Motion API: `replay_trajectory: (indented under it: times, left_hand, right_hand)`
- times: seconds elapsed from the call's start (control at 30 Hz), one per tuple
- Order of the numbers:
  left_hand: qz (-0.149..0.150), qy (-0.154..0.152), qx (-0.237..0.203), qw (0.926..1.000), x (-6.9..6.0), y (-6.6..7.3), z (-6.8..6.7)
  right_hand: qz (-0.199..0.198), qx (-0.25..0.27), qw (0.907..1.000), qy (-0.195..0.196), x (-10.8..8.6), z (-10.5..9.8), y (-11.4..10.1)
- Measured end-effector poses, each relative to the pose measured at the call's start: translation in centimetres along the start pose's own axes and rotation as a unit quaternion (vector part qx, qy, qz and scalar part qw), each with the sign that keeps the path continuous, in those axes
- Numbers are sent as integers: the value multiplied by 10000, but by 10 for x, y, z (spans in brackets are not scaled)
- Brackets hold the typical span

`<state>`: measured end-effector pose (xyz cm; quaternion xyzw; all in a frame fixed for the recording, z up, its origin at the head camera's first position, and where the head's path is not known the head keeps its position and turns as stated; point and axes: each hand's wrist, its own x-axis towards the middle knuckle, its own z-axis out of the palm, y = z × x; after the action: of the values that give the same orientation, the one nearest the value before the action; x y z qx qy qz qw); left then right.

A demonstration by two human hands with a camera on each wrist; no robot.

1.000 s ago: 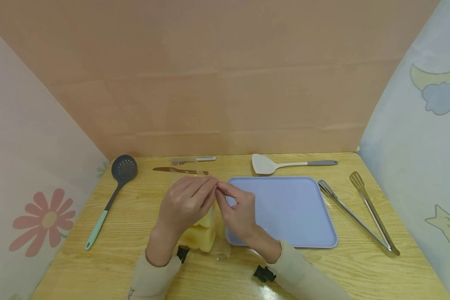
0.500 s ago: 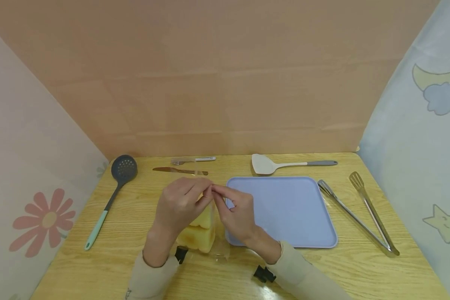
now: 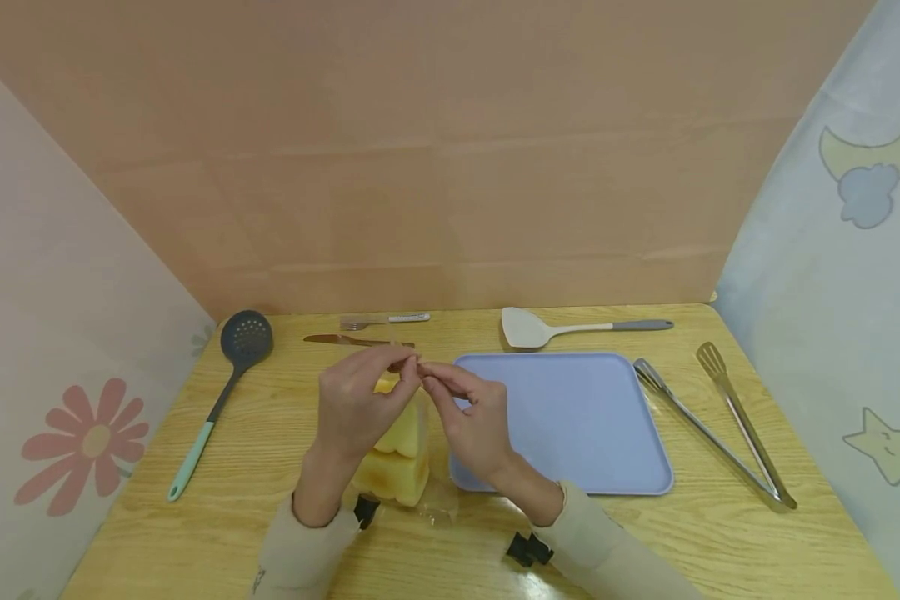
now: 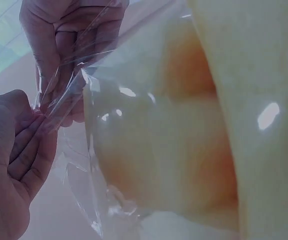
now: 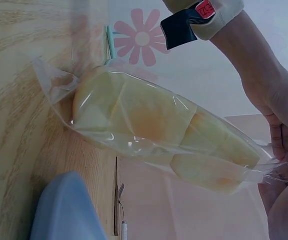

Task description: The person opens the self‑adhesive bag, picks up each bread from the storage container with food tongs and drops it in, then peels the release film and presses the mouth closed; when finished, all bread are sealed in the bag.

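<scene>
A clear plastic bag (image 4: 154, 130) of thick yellow bread (image 3: 393, 471), browned in patches, stands on the table beneath both hands. My left hand (image 3: 352, 412) pinches the gathered top of the bag between thumb and fingers. Close beside it, the right hand (image 3: 480, 421) pinches the same bunched plastic, fingertips almost meeting the left ones. In the left wrist view, the left hand (image 4: 6, 160) and right hand (image 4: 76, 45) come together at the film's crumpled end. From the right wrist, the bread (image 5: 144, 110) shows through shiny plastic; what exactly lies between the fingertips is hidden.
A lavender tray (image 3: 570, 425) lies right of the bag, with metal tongs (image 3: 750, 454) beyond it. Behind are a white spatula (image 3: 527, 330), a fork (image 3: 386, 320) and a knife (image 3: 358, 340). The dark skimmer (image 3: 247, 337) lies left. Walls bound the back and sides.
Both hands have shifted slightly left. The left hand has turned, its thumb now spread further from its index finger, and more of the bread shows below it. The utensils and tray stay put.
</scene>
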<state>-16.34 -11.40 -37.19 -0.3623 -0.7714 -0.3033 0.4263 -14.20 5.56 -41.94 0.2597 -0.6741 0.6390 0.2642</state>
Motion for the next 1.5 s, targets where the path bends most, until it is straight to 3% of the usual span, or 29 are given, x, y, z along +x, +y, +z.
replay_trajectory:
  times: [0.23,0.37,0.47,0.53,0.6,0.7,0.93,1.03,1.07,1.1,1.13,1.17,1.27,1.33,1.4,1.5]
  left_hand:
    - [-374,237,-187,9988,-1,-3,1]
    - [-557,441,-498,9962,-1,-7,1]
    - [-954,572,-985,9889,-2,-9,0]
    - [-1440,655,-1403,9774,-2,-8,-3]
    - [-1935,742,-1878,9601,-1,-8,-6]
    - [-2409,769,-2362,9382,0,-9,-10]
    - [-2912,1109,-3184,8953,2,-14,-16]
    - [-3088,1336,-3355,8799,1,-19,-21]
    - [-3096,1383,-3369,8784,1,-21,-22]
    - [-3092,1382,-3321,8804,1,-23,-24]
    - [-3066,1331,-3169,8876,0,-25,-26]
    - [-2999,1224,-2894,9008,-1,-27,-28]
    - [-2540,569,-1645,9514,-3,-33,-34]
    - [-2040,76,-776,9759,-5,-37,-37]
    - [-1574,-303,-282,9867,-6,-39,-40]
    - [-1200,-692,-15,9904,-7,-40,-44]
  right_hand:
    - [109,110,9999,-27,0,0,0]
    - [143,373,9992,2,1,1,1]
    - [257,618,9977,99,1,2,1]
    - [430,814,9955,208,1,1,1]
    - [646,1034,9921,301,1,1,0]
    - [1088,1341,9840,433,2,-1,0]
    - [2068,1985,9555,696,7,-3,-2]
    - [2410,2189,9418,834,8,-5,-3]
    - [2505,2221,9383,869,9,-5,-3]
    - [2599,2254,9346,909,9,-5,-4]
    - [2679,2286,9312,944,9,-6,-4]
    - [2750,2303,9284,972,9,-6,-4]
    - [2882,2364,9221,1043,10,-6,-4]
    - [2915,2397,9198,1076,10,-6,-4]
    - [2928,2432,9182,1096,10,-6,-3]
    - [2944,2469,9164,1119,10,-6,-3]
